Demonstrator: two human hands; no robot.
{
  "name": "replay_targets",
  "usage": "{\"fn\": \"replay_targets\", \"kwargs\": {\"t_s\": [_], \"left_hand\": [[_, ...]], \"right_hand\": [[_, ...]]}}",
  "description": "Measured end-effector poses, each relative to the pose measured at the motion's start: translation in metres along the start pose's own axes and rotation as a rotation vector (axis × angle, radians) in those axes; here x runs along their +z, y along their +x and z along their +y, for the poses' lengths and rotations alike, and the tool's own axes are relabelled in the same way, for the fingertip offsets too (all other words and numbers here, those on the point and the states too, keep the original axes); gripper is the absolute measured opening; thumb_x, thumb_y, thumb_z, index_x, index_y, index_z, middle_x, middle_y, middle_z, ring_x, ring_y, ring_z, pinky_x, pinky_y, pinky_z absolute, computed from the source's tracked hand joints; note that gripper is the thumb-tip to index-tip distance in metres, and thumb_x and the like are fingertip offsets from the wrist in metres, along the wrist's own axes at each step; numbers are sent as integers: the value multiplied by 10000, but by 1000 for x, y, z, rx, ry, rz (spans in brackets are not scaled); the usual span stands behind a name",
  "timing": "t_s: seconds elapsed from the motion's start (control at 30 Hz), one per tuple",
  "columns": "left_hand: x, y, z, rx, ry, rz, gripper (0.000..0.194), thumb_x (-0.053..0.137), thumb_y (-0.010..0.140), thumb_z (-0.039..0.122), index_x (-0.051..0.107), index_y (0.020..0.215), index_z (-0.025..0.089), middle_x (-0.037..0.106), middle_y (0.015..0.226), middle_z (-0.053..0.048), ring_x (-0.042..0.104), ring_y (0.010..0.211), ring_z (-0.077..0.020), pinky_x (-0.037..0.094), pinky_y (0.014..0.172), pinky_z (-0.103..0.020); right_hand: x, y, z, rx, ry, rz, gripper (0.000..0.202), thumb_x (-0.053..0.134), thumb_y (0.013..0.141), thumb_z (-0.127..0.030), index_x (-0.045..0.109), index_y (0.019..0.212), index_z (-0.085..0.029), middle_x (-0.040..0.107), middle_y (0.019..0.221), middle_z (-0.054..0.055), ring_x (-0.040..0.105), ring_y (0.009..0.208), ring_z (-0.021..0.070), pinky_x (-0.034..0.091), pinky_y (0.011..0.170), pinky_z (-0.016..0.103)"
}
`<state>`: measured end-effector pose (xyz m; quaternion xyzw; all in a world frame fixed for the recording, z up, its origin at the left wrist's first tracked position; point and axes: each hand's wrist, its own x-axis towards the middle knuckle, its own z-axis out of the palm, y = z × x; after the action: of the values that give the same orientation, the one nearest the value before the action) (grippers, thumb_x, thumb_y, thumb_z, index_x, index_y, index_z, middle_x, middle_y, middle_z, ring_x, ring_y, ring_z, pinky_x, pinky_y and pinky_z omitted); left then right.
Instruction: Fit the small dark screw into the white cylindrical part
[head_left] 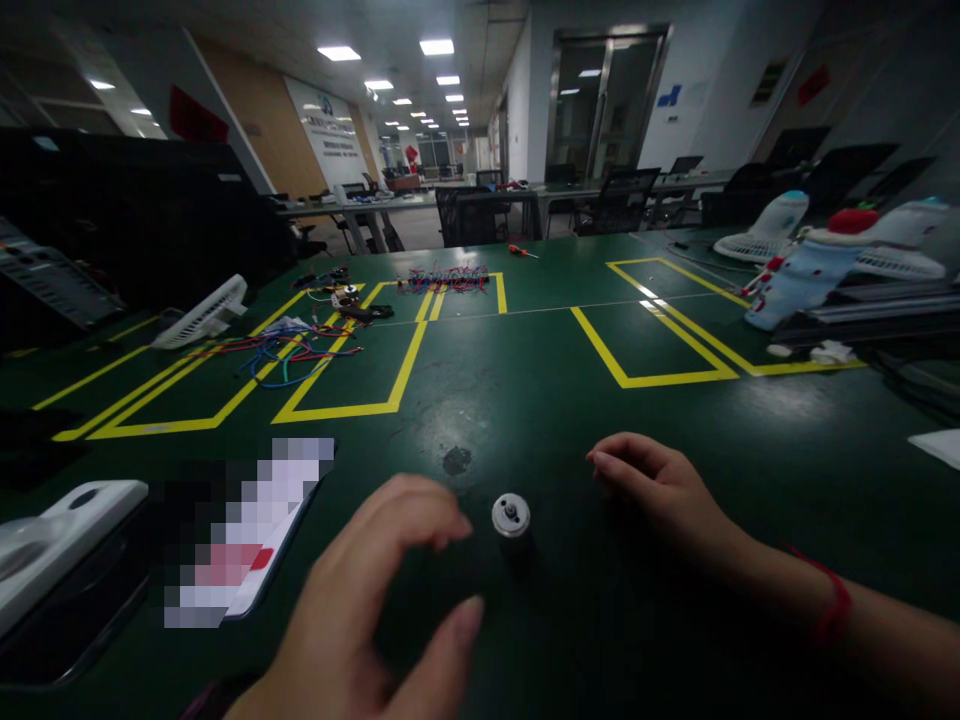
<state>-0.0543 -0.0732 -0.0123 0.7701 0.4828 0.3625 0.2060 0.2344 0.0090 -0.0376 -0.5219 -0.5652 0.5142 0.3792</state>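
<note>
A small round metal motor (511, 514) stands upright on the green table, its short shaft and two small dark holes facing up. To its left, my left hand (382, 590) is open, thumb and index finger spread apart, not touching it. On the other side my right hand (649, 470) rests near the table, fingers curled and the thumb tip pressed to the fingertips. Whatever those fingertips may hold is hidden or too small to name.
Left of my left hand lie a phone (259, 590), partly pixelated, and a white device (67, 540). Farther off are coloured wires (289, 355), a wire bundle (446, 280), a screwdriver (517, 250) and yellow tape outlines (337, 411). A blue bottle-like figure (799, 275) stands right.
</note>
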Motion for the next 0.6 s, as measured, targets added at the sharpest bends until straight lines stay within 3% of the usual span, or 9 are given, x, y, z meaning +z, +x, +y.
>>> {"fn": "replay_targets", "kwargs": {"t_s": [0.1, 0.2, 0.37, 0.6], "left_hand": [[18, 38, -4, -71, -110, -191, 657, 716, 750, 194, 381, 1304, 304, 522, 1239, -56, 523, 1131, -269, 451, 977, -436], [35, 48, -18, -169, -185, -332, 745, 784, 725, 260, 357, 1331, 332, 511, 1287, -41, 503, 1188, -262, 409, 1030, -441], [41, 43, -33, -160, -208, -339, 608, 788, 741, 260, 467, 1252, 334, 552, 1266, -15, 523, 1168, -250, 419, 1003, -410], [42, 48, -29, -121, -225, -314, 385, 740, 780, 206, 574, 1120, 276, 628, 1120, -13, 578, 1043, -228, 453, 935, -375]], "right_hand": [[1, 1, 5, 31, 53, -7, 252, 599, 878, -453, 625, 941, -211, 571, 771, -12, 521, 661, 120, 416, 558, 240], [4, 1, 4, 1, 10, -32, 242, 596, 883, -438, 633, 925, -203, 575, 776, -10, 523, 669, 120, 416, 569, 239], [7, 0, -2, -77, -151, -87, 212, 563, 908, -389, 637, 885, -192, 590, 788, -1, 542, 705, 137, 437, 619, 256], [11, -4, -12, -296, -429, -272, 106, 564, 898, -228, 663, 906, -187, 629, 889, 29, 591, 825, 163, 466, 726, 289]]}}
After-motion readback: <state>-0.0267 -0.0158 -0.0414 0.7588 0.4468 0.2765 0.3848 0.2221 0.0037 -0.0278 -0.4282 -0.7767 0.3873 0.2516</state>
